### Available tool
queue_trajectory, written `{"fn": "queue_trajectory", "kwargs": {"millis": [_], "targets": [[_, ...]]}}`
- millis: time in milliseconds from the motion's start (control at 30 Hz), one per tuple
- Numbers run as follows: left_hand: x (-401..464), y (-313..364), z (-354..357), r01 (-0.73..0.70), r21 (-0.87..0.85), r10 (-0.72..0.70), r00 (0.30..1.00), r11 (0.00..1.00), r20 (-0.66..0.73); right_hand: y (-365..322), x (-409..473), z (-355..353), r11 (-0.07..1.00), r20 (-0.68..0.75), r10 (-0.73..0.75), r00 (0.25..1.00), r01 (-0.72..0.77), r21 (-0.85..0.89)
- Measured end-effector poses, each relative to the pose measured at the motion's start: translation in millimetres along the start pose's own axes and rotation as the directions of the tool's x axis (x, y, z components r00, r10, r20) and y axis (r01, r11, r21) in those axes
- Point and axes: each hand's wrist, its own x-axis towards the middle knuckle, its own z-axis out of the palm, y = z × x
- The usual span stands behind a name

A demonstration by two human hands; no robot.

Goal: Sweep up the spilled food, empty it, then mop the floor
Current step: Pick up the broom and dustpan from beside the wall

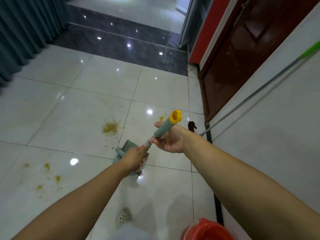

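Note:
A pile of yellow-brown food crumbs (110, 127) lies on the white tiled floor, with yellow smears at the left (47, 166) and a small one further right (161, 118). A grey-green dustpan (129, 145) sits on the floor just below the pile. My left hand (134, 157) grips the lower part of a grey-green handle (162, 129) with a yellow cap. My right hand (168, 138) holds the same handle higher up, thumb over it, fingers loosely curled round it. The broom head is hidden under my left hand.
A mop with a green-tipped metal handle (259, 94) leans against the white wall at right. A red bucket (206, 230) stands at the bottom right. A dark red door (242, 54) and a grey curtain (26, 32) flank the floor. A floor drain (122, 218) lies near my feet.

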Motion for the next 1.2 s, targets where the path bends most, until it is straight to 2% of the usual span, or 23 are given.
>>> {"fn": "queue_trajectory", "kwargs": {"millis": [167,433,567,700,800,967,1200], "targets": [[13,-2,-50,0.018,-0.073,-0.02,0.999,0.997,-0.036,-10,23,46,0.992,0.012,-0.06,0.998,0.058,0.114],[24,-4,-95,0.047,-0.156,-0.069,0.989,0.987,-0.133,-25,37,89,0.987,0.114,0.025,0.993,-0.043,0.157],[34,0,-105,0.091,-0.143,-0.118,0.975,0.985,-0.189,-29,46,98,0.996,0.093,0.04,0.995,-0.046,0.07],[43,3,-109,0.162,-0.094,-0.181,0.952,0.982,-0.247,-31,58,99,0.987,0.154,0.151,0.976,-0.139,-0.084],[48,11,-114,0.173,-0.116,-0.201,0.933,0.978,-0.297,-38,65,110,0.971,0.169,0.162,0.972,-0.126,-0.205],[54,26,-125,0.027,-0.169,-0.092,0.917,0.985,-0.389,-56,80,132,0.948,0.21,0.124,0.97,-0.053,-0.314],[68,56,-136,-0.096,-0.298,-0.117,0.773,0.95,-0.623,-93,111,134,0.964,0.29,0.086,0.953,-0.006,-0.267]]}}
